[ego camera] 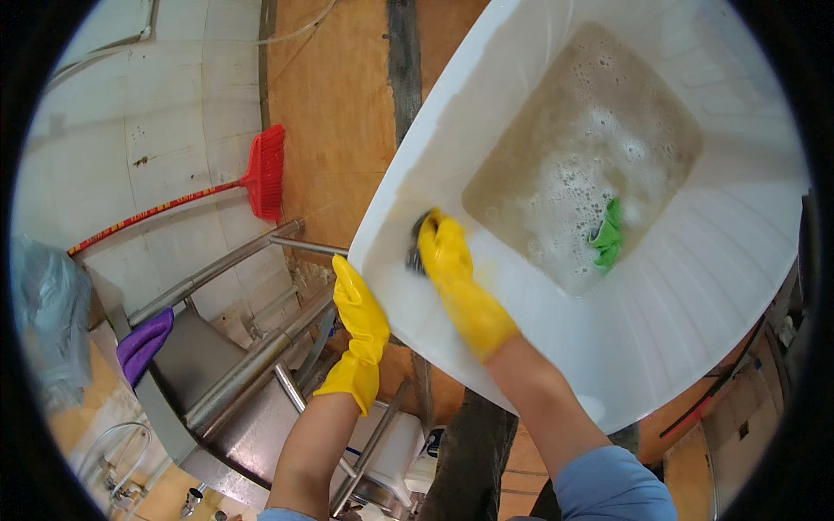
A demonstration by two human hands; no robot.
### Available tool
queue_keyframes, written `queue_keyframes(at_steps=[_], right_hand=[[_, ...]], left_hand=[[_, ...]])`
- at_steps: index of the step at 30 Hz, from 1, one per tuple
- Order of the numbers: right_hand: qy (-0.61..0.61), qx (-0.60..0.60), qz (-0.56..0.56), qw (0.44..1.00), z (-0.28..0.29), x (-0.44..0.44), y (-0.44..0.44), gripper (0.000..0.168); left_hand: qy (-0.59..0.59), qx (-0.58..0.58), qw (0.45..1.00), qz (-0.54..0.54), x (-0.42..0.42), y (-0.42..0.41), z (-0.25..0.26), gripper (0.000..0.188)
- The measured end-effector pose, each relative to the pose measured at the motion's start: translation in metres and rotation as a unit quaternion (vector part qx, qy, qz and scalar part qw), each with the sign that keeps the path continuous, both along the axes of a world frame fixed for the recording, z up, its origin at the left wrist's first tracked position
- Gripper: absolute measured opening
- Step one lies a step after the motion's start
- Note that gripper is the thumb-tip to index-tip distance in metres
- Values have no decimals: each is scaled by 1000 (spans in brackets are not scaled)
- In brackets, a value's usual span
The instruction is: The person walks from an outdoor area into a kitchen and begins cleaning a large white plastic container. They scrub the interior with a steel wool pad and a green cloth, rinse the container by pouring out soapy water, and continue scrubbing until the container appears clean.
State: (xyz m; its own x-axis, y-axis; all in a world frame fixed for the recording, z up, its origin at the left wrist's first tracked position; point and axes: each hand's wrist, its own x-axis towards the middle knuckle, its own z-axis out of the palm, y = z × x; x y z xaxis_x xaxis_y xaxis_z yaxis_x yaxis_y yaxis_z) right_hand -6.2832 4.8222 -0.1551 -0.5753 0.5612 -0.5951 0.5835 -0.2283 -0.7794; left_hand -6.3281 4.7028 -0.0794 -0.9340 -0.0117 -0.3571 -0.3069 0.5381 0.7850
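Observation:
A large white tub (730, 280) stands before me, its flat bottom under cloudy brownish, foamy water (547, 150). My right hand (453, 251), in a yellow rubber glove, presses a dark scrubber (416, 251) against the tub's inner wall, above the waterline. The scrubber is partly hidden by the fingers and slightly blurred. My left hand (358, 322), in a matching glove, holds the tub's outer rim near the left corner; some of its fingers are out of sight. Partly sunk in the foam lies a crumpled green cloth (608, 238).
Left of the tub is a metal frame of tubes (247, 365) with a purple cloth (144, 345) over its edge. A red broom (266, 174) leans by the tiled wall (163, 104). A clear plastic bag (52, 306) hangs far left. White containers (397, 449) sit low near my leg.

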Motion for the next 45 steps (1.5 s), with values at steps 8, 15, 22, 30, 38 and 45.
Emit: queue_keyframes(at_steps=[8, 15, 22, 30, 38, 45], right_hand=[[309, 122, -3, 943, 98, 32, -12, 23], [191, -82, 175, 963, 53, 71, 4, 10], [334, 39, -20, 942, 91, 5, -21, 15], [111, -18, 104, 988, -27, 23, 12, 21], [344, 60, 55, 935, -20, 24, -18, 23], [57, 212, 456, 862, -195, 120, 63, 31]], left_hand=[[-118, 155, 981, -2, 2, 19, 29, 56], [-18, 10, 998, -63, 3, 9, 18, 54], [-208, 436, 872, 83, -1, -7, 0, 45], [-75, -3, 997, 19, -5, 8, 4, 59], [-27, -6, 999, 45, 1, 10, 23, 61], [-65, 46, 990, 118, 5, 35, 33, 59]])
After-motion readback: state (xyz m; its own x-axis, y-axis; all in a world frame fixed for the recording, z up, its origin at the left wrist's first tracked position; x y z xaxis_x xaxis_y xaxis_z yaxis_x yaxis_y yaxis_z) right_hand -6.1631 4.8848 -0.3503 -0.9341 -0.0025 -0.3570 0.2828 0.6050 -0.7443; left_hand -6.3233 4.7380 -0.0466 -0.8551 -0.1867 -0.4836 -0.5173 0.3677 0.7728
